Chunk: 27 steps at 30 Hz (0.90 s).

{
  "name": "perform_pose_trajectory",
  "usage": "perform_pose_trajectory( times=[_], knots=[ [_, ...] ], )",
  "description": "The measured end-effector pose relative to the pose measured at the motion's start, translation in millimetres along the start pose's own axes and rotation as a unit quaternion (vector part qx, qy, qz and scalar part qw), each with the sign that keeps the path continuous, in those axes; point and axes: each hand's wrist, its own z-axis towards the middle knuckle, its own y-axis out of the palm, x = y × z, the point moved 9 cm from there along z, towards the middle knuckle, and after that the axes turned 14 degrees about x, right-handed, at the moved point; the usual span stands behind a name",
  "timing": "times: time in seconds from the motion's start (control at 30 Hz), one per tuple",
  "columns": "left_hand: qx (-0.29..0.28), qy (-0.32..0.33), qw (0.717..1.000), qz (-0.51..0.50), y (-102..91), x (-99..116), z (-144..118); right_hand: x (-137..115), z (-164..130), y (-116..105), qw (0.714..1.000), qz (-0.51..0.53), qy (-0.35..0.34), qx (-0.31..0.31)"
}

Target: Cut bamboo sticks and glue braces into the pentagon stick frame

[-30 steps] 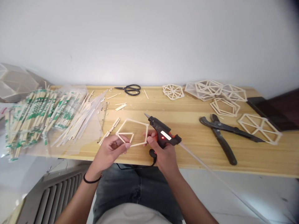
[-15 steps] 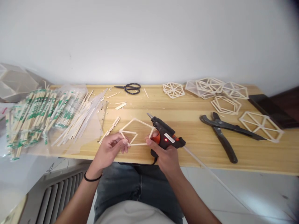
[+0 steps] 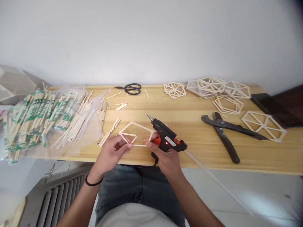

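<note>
A pentagon-shaped frame of thin wooden sticks is held above the near edge of the table between both hands. My left hand pinches its lower left corner, where two short sticks form a small triangle inside the frame. My right hand grips a black and orange hot glue gun, its red light lit and its metal nozzle pointing up and left. The right thumb also presses on the frame's lower right corner. A clear glue stick trails from the gun's back.
Wrapped chopsticks and loose sticks lie at left, beside a ruler. Black scissors lie at the back. On the right are large cutters, a finished hexagon frame, stacked frames and a black object.
The view has shifted slightly. Both hands keep hold of the frame and the glue gun, and the left fingers have moved a little at the frame's corner.
</note>
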Motion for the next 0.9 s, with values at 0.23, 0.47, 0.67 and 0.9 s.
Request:
perform_pose_trajectory(
  times=[0.23, 0.47, 0.67, 0.9],
  knots=[
    [0.030, 0.021, 0.999, 0.035, -3.5, 1, 0, -6, -2, 3, 0.998, -0.051, -0.013, -0.024],
    [0.032, 0.011, 0.999, 0.007, -3.6, 0, 0, -1, -2, 0, 0.996, -0.085, 0.001, -0.011],
    [0.017, -0.008, 0.998, -0.053, -3.0, 0, 1, 6, 3, -7, 0.997, -0.072, -0.013, 0.023],
    [0.002, -0.009, 0.999, -0.048, -1.3, -5, -1, 14, 6, -6, 1.000, -0.025, 0.003, 0.013]
  ],
)
